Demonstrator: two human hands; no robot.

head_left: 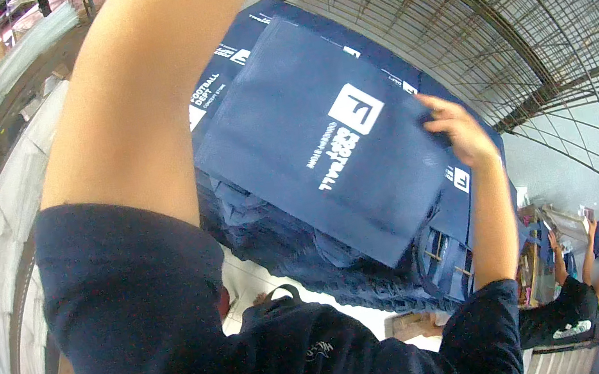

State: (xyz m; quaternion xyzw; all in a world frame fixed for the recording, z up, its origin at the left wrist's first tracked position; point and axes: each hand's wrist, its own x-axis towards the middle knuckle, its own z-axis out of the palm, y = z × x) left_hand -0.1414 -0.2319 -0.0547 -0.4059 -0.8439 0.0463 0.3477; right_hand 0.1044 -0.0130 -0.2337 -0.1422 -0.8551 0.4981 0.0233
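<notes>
A flat navy blue fabric bag point(263, 114) with a white printed logo lies on top of a tall pile of similar navy bags point(274, 223). At the bag's right edge is my right hand point(462, 132), fingers stretched out and apart, a little blurred. It is over or against the fabric; whether it touches cannot be made out. Nothing shows in its grip. My left arm point(134, 96) rises across the left side and leaves the picture at the top, so my left hand is out of sight. The arm covers part of the pile's left side.
Beyond the pile stand wire mesh racks point(477, 15) with bent metal frames. White sheets point(18, 68) lie along the left. At the lower right another person point(565, 309) has both arms raised near shelving. A brown box point(413, 324) sits beneath the pile.
</notes>
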